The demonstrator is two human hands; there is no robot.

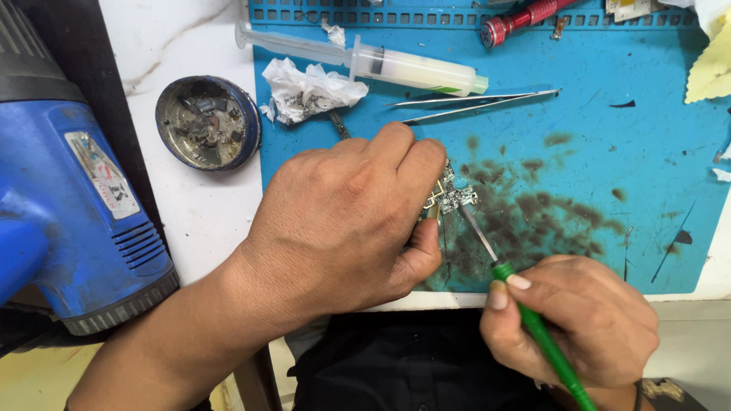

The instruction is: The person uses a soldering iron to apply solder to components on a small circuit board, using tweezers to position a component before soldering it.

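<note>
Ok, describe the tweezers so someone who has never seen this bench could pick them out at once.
Start at the blue work mat. Along its upper part lies a large clear syringe; just below its tip end lie the tweezers, thin bare metal, two prongs. Unlike the green-handled tool in the right hand, nothing holds them.

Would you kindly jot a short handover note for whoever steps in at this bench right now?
Left hand: pressing a small circuit board flat on the blue mat.
Right hand: gripping a green-handled tool, its metal tip on the board.
Nearby: tweezers, syringe, crumpled tissue, round tin of parts, blue heat gun at left.
Done: board positioned, tip on it.
Left: cannot tell how far the board work has got.
</note>
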